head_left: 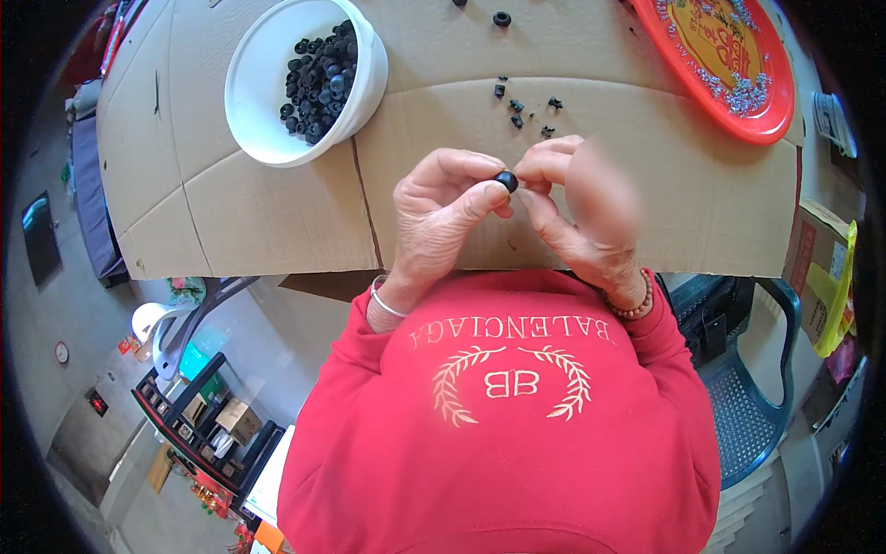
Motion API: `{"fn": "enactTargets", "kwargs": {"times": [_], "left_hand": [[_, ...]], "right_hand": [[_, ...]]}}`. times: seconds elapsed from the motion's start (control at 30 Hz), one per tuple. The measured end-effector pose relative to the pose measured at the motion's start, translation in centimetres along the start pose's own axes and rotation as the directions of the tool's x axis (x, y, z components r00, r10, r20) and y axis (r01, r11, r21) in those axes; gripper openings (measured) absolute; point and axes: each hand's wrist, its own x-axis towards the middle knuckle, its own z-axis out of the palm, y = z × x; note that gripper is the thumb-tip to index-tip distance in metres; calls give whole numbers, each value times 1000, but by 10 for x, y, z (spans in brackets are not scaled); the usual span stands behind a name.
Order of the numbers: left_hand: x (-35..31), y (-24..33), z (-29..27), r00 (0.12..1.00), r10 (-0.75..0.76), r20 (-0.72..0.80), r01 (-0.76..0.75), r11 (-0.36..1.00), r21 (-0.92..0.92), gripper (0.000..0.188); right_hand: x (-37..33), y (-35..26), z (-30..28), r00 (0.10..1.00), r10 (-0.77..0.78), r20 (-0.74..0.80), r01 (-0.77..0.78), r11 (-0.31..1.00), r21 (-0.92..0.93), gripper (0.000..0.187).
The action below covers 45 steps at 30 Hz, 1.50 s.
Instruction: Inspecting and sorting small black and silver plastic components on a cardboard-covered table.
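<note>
Between the thumb and forefinger of my left hand (441,205) is a small, round black rubber-like part (506,181). My right hand (581,208) meets it from the right, thumb and fingertips pinched together at the part's edge; whatever lies between them is too small to make out. A blurred patch covers some of the right hand. Just beyond my hands, several small black scraps (517,121) lie scattered on the cardboard (443,120). Farther off sits a black ring-shaped part (501,18).
A white bowl (245,102) with a pile of black parts stands at the far left. At the far right, a red plate (771,125) holds many tiny silvery pieces. A dark chair (748,397) is on my right, beside a cardboard box (817,268).
</note>
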Motion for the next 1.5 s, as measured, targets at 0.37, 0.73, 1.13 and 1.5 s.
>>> {"fn": "enactTargets", "kwargs": {"times": [0.37, 0.73, 1.13, 1.5], "left_hand": [[-2, 17, 10, 997, 83, 10, -78, 892, 446, 19], [-8, 9, 5, 981, 186, -61, -142, 891, 431, 20], [-8, 9, 11, 985, 137, -102, -85, 911, 404, 20], [-7, 4, 17, 990, 130, -52, -99, 909, 405, 22]], "right_hand": [[-11, 8, 10, 879, 425, 218, -466, 663, 586, 35], [-15, 18, 16, 903, 396, 169, -419, 718, 556, 27], [-16, 28, 20, 966, 251, 66, -249, 828, 503, 19], [-18, 27, 20, 953, 300, 39, -278, 815, 509, 20]]}}
